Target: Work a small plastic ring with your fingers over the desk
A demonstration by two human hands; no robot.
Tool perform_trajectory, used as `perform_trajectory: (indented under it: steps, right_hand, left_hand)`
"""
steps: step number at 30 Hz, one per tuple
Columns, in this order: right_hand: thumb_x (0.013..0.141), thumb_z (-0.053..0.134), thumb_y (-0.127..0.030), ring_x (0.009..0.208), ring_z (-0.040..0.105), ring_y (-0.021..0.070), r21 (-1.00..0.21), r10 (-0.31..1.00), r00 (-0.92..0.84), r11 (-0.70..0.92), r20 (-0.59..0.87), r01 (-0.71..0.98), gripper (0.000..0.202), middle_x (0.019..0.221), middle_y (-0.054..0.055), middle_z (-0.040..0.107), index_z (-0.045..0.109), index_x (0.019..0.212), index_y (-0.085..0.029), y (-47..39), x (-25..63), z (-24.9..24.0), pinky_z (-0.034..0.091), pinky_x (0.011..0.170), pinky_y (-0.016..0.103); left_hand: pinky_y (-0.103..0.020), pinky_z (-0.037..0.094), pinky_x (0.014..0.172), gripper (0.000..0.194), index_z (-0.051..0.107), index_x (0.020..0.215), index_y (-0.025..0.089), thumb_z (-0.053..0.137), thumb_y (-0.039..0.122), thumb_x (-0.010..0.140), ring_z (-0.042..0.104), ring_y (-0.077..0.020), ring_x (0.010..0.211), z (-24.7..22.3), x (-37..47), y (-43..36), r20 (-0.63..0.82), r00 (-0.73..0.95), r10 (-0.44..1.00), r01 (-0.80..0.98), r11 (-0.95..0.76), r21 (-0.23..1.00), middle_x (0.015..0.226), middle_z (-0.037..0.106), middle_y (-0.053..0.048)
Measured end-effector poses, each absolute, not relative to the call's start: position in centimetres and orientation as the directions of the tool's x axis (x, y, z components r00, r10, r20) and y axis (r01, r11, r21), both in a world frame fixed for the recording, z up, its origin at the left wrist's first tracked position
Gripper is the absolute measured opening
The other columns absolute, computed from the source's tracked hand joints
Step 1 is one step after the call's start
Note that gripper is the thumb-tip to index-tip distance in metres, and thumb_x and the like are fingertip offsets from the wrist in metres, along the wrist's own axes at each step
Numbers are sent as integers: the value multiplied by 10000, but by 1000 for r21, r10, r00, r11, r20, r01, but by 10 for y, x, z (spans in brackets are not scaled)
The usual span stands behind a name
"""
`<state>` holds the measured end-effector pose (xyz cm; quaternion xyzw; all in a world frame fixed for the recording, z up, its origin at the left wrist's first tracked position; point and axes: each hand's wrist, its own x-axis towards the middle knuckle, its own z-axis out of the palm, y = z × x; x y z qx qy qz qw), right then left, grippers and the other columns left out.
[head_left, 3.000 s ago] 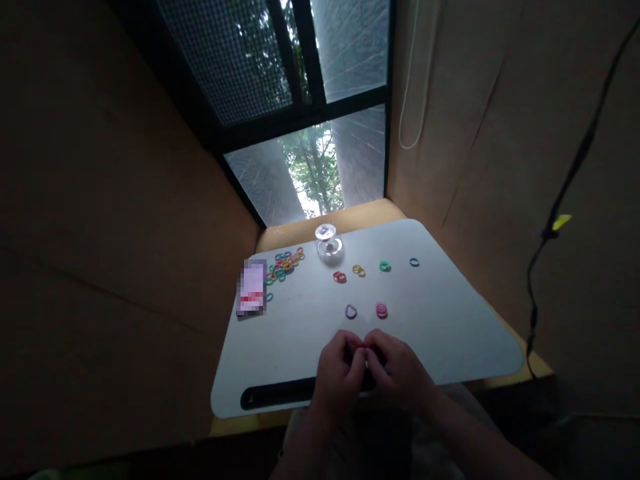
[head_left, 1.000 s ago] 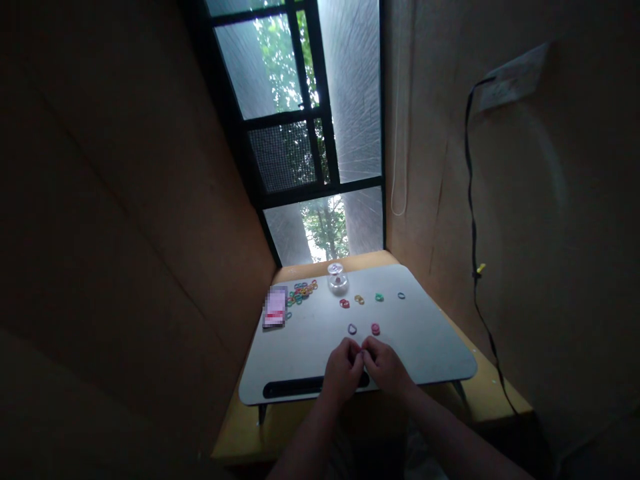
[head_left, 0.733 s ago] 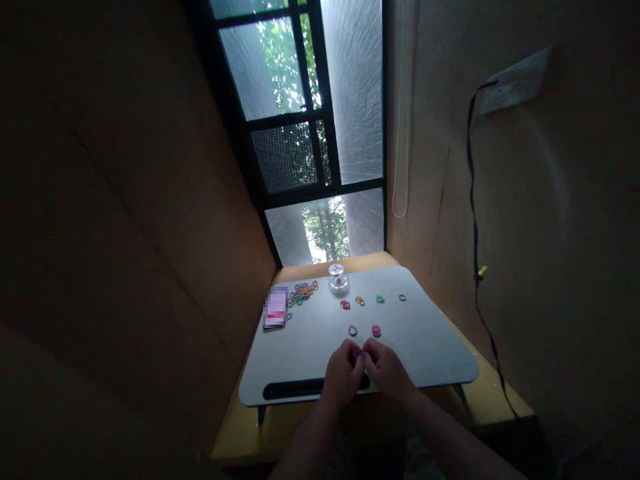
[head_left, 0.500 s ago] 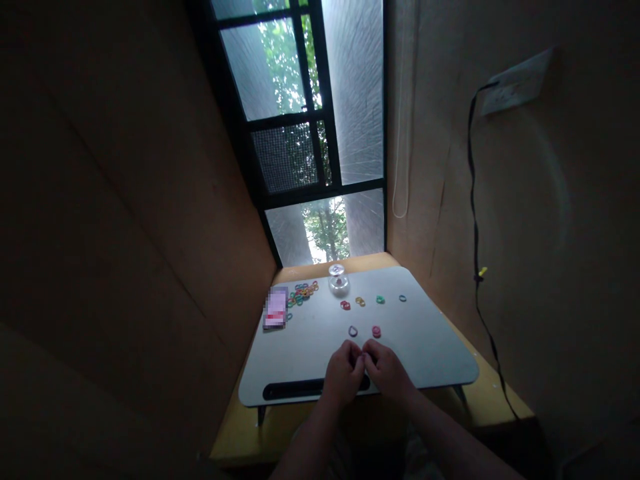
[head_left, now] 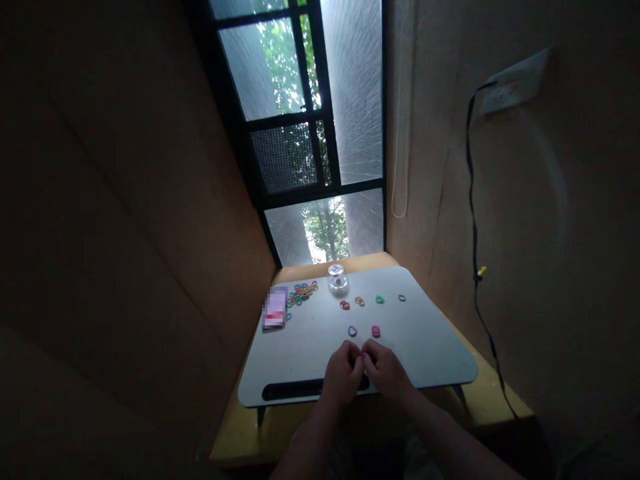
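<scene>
My left hand [head_left: 344,371] and my right hand [head_left: 385,368] meet fingertip to fingertip over the front of a white lap table [head_left: 430,347]. Both have their fingers curled in a pinch; anything between them is too small or hidden to make out. Just beyond the fingers lie a purple band [head_left: 353,331] and a small pile of pink bands [head_left: 376,331]. Farther back runs a row of small elastic-looking bands: red ones [head_left: 345,305], orange-yellow ones [head_left: 359,301], green ones [head_left: 380,300] and a dark bluish one [head_left: 402,298].
A loose heap of mixed coloured bands [head_left: 303,293] lies at the back left, beside a blurred pink-and-white packet [head_left: 275,308]. Behind the row stands a clear round container [head_left: 338,283]. A black slot [head_left: 293,389] lines the table's front edge. A black cable [head_left: 473,200] hangs on the right wall.
Almost nothing differs. My two hands stay pressed together in the same place, and the bands lie as before; the view has shifted very slightly.
</scene>
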<state>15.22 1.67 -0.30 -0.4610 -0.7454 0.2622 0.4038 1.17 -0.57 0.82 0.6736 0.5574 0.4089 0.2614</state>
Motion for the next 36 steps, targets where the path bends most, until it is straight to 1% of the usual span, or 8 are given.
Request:
perform_trajectory:
  steps: [11,19,24,30,36]
  right_hand:
    - [833,441,-172,631,526,146,-761,896,-255,443,362,474,128,663,-16,564,492,720,-206,14,153,0,361,602,244]
    - [839,451,-180,632,519,143,-771,901,-266,432,343,467,116,674,-18,562,500,736,-201,11,155,2,352,603,247]
    - [840,456,-175,646,525,142,-769,899,-270,435,344,468,120,682,-16,562,503,732,-198,10,156,2,352,613,250]
    - [835,460,-159,651,523,141,-771,893,-280,447,353,453,119,690,-12,572,529,747,-198,14,157,1,357,621,251]
    - [837,464,-153,645,518,140,-789,902,-263,427,342,442,121,680,-13,567,535,750,-200,25,156,1,359,618,251]
  left_hand:
    - [-243,328,604,38,524,801,195,521,219,830,486,-129,630,7,11,-6,264,49,963,552,-247,796,672,542,34]
    - [-249,331,609,46,526,803,193,521,224,837,494,-130,636,10,12,-10,262,65,963,558,-252,791,694,558,25]
    - [-245,329,604,47,514,809,193,517,227,842,485,-125,628,9,12,-9,252,71,965,565,-247,787,676,528,34]
    - [-243,329,599,67,502,801,193,519,237,848,473,-121,619,9,12,-5,241,79,967,552,-244,797,668,512,39]
    - [-244,343,608,87,516,808,190,516,259,862,487,-121,623,12,13,5,229,62,971,530,-227,817,676,528,37]
